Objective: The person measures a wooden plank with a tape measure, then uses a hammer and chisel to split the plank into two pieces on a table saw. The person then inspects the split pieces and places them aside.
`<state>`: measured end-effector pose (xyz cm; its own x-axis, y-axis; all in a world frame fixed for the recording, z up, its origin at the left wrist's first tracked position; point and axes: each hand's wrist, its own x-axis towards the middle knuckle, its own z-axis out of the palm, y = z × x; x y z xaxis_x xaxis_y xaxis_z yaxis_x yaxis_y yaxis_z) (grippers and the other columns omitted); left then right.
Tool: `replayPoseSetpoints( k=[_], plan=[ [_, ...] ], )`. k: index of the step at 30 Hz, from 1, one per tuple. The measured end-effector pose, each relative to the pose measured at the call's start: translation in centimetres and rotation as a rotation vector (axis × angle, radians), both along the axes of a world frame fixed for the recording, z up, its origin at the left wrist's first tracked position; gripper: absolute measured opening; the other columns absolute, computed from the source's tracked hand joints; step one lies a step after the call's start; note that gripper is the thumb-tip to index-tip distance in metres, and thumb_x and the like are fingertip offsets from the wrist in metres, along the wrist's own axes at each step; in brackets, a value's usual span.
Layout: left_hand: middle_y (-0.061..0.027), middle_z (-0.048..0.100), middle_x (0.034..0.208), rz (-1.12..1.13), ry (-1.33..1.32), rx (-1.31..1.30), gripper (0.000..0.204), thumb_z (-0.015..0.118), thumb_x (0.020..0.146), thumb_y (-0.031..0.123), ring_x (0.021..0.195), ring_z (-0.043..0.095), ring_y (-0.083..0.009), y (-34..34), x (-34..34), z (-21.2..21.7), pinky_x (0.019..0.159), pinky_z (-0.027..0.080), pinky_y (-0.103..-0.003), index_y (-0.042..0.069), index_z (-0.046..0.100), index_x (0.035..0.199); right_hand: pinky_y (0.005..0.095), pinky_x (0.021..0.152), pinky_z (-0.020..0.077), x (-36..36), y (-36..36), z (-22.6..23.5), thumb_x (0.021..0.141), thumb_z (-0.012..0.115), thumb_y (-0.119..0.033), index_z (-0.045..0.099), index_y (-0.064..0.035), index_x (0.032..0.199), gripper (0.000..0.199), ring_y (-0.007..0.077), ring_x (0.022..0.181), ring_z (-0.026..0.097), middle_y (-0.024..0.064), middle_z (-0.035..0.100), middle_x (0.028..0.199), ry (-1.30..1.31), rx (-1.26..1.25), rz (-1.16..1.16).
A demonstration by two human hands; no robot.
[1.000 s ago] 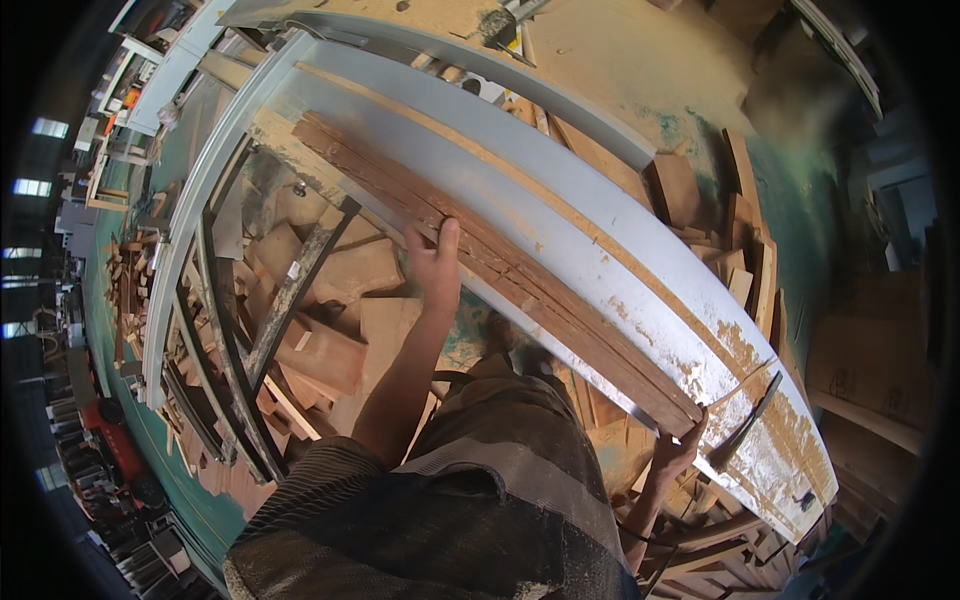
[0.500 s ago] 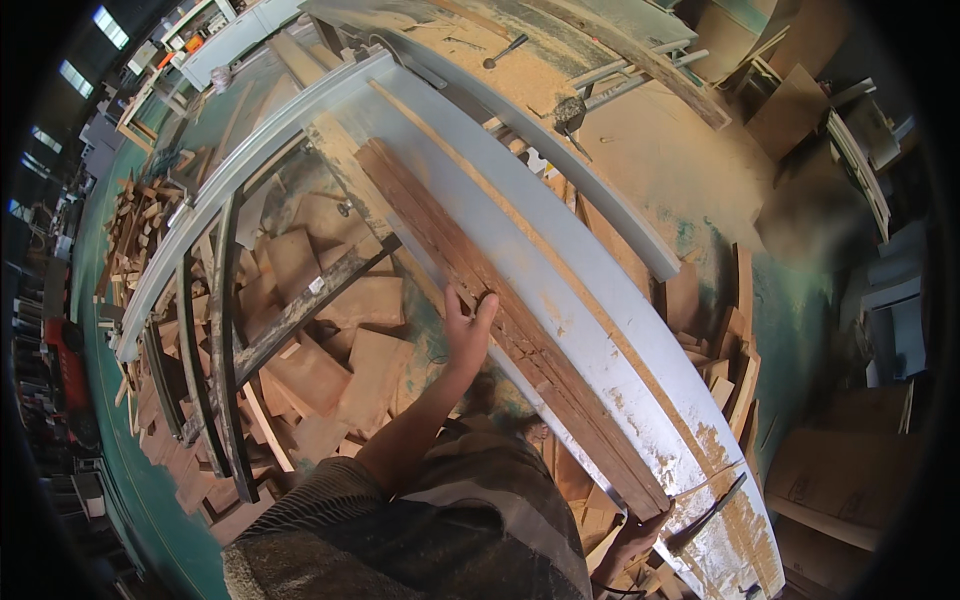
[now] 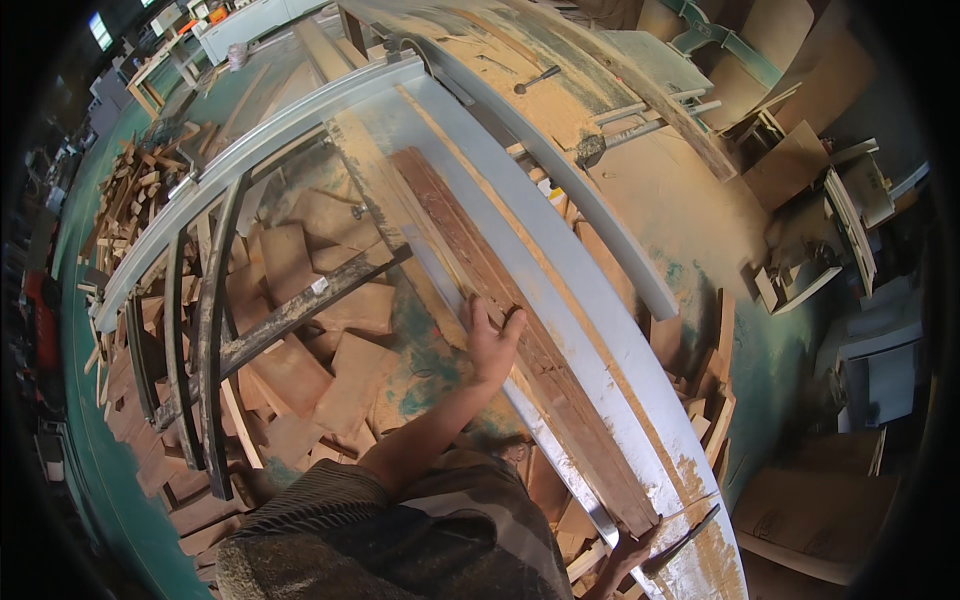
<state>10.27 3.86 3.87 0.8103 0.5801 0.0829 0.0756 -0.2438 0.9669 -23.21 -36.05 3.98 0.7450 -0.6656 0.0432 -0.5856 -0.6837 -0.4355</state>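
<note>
Left hand (image 3: 492,340) at centre, fingers curled gripping long brown plank (image 3: 500,330) on white table (image 3: 640,370). Right hand (image 3: 625,557) at 5 o'clock holds plank end, fingers unclear.

A woodworking shop: sawdust-covered saw table (image 3: 640,200), heaped timber offcuts (image 3: 300,370).

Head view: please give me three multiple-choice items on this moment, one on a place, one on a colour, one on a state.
1. Where does the left hand rest?
A. on the long reddish-brown plank
B. on the floor
C. on a cardboard box

2. What colour is the machine table under the plank?
A. bright yellow
B. pale grey-white
C. black

3. How does the right hand stand?
A. raised overhead
B. at the plank's near end
C. inside a pocket

Answers: 1 A, fingers lie on the plank's edge; 2 B, worn pale paint shows; 3 B, it touches the board's near end.
</note>
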Motion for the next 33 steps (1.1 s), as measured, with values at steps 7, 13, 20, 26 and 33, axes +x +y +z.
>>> replayPoseSetpoints(
  k=[7, 13, 20, 26, 33],
  plan=[
    [-0.0350, 0.033, 0.148, -0.007, -0.024, 0.064, 0.088, 0.074, 0.090, 0.050, 0.139, 0.031, -0.0513, 0.0, 0.1, -0.4, 0.111, 0.032, -0.060, -0.009, 0.036, 0.144, 0.0482, 0.115, 0.0385, -0.3, 0.9, 0.6, 0.071, 0.089, -0.055, 0.036, 0.0009, 0.155, 0.114, 0.0363, 0.141, 0.045, 0.0248, 0.045, 0.152, -0.167, 0.263, 0.051],
    [-0.0315, 0.038, 0.141, -0.020, -0.078, 0.041, 0.075, 0.077, 0.088, 0.042, 0.132, 0.037, -0.0482, 0.5, 0.3, -0.4, 0.107, 0.035, -0.059, -0.005, 0.042, 0.134, 0.0487, 0.116, 0.0356, 0.8, 1.8, 1.7, 0.074, 0.091, -0.034, 0.032, 0.0029, 0.156, 0.107, 0.0370, 0.138, 0.045, 0.0231, 0.043, 0.152, -0.306, 0.551, 0.088],
    [-0.0173, 0.046, 0.133, -0.122, -0.110, -0.023, 0.064, 0.075, 0.094, 0.024, 0.119, 0.049, -0.0276, 1.0, -0.3, 0.4, 0.099, 0.045, -0.042, -0.005, 0.039, 0.138, 0.0413, 0.089, 0.0568, -0.8, -0.5, -1.9, 0.068, 0.090, -0.058, 0.046, -0.0021, 0.149, 0.108, 0.0350, 0.108, 0.068, 0.0225, 0.065, 0.131, -0.230, -0.092, 0.124],
    [-0.0237, 0.038, 0.145, -0.244, -0.057, -0.249, 0.078, 0.074, 0.094, 0.035, 0.128, 0.047, -0.0305, 1.9, -0.4, -0.8, 0.104, 0.043, -0.041, -0.008, 0.033, 0.145, 0.0432, 0.095, 0.0536, -0.2, 1.5, 0.3, 0.068, 0.094, -0.038, 0.041, -0.0025, 0.153, 0.106, 0.0343, 0.114, 0.066, 0.0251, 0.065, 0.129, -0.182, 0.145, 0.015],
    [-0.0168, 0.051, 0.133, -0.223, 0.006, -0.225, 0.072, 0.072, 0.096, 0.021, 0.114, 0.056, -0.0223, 0.8, -0.5, 3.9, 0.098, 0.048, -0.033, -0.008, 0.030, 0.147, 0.0447, 0.118, 0.0352, 1.5, 0.1, 4.1, 0.068, 0.087, -0.001, 0.029, -0.0067, 0.158, 0.107, 0.0319, 0.141, 0.045, 0.0206, 0.047, 0.152, -0.099, 0.582, 0.133]
  ],
)
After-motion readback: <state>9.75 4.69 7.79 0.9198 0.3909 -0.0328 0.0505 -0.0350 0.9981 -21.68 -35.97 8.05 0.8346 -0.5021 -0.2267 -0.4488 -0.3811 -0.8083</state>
